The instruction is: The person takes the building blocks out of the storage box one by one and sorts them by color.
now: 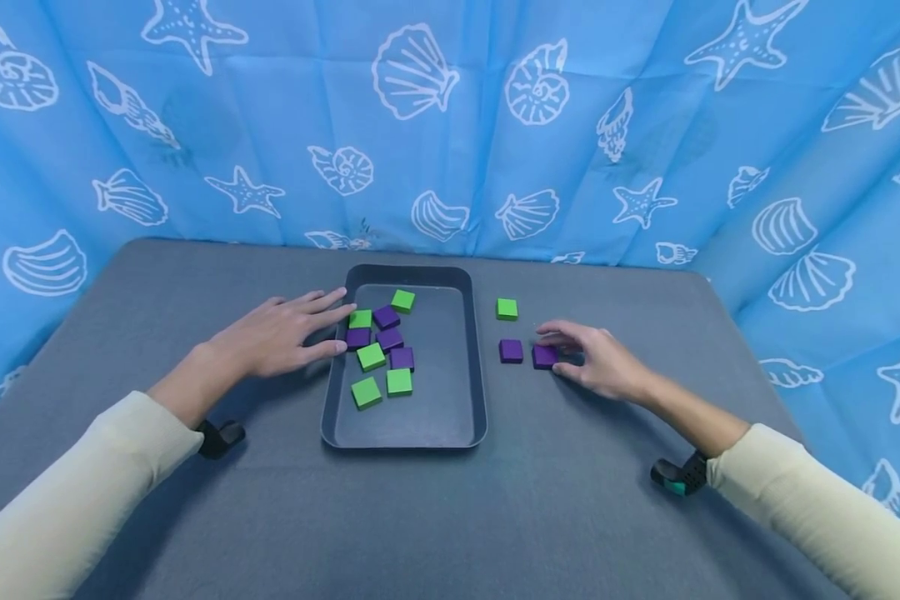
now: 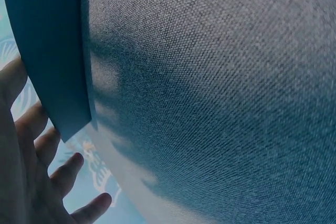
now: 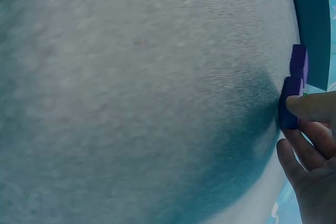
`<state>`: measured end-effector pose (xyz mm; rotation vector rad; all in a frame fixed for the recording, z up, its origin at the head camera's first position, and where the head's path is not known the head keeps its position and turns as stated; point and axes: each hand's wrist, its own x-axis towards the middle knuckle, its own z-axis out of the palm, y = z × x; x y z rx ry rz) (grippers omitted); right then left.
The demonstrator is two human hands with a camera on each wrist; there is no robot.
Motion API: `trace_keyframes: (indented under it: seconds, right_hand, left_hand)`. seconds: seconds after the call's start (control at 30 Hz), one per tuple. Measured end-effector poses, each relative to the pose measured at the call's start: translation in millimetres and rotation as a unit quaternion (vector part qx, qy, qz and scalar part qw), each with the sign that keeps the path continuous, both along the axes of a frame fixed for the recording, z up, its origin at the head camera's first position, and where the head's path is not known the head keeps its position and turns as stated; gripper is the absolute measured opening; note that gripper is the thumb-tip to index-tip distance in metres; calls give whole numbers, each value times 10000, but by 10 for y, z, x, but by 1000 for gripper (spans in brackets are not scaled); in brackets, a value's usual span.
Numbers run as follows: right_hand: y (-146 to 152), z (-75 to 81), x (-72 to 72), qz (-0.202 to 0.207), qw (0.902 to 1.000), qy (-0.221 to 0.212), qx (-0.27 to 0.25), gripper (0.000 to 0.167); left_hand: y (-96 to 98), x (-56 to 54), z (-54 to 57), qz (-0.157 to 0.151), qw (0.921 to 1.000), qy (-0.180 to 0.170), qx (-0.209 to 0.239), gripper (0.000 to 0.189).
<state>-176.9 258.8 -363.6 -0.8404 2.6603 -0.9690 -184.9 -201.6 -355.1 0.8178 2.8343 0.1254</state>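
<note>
My right hand (image 1: pixel 600 362) pinches a purple square block (image 1: pixel 544 357) between thumb and fingers, low at the table right of the tray. In the right wrist view the thumb lies against this block (image 3: pixel 289 114). Just left of it lies another purple block (image 1: pixel 510 351), and a green block (image 1: pixel 506 309) sits farther back. My left hand (image 1: pixel 281 333), fingers spread and fairly straight, touches the left rim of a dark rectangular tray (image 1: pixel 442 417). Several green blocks (image 1: pixel 366 392) and purple blocks (image 1: pixel 402 358) lie mostly in the tray's left half.
A grey cloth covers the table (image 1: pixel 420 525). Behind it hangs a blue curtain (image 1: pixel 480 150) with white shell and starfish prints. The tray's raised wall (image 3: pixel 315 30) stands beyond the loose purple block in the right wrist view.
</note>
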Motion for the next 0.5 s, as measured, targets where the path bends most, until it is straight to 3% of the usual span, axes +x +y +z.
trace_keyframes:
  seconds: [0.23, 0.5]
  right_hand:
    - [3, 75, -15, -7, 9986, -84, -531, 60]
    - [-337, 321, -111, 118, 9900, -647, -1249, 63]
  left_hand:
    - [4, -11, 8, 22, 10000, -28, -9, 70]
    - [8, -13, 11, 34, 10000, -65, -50, 71]
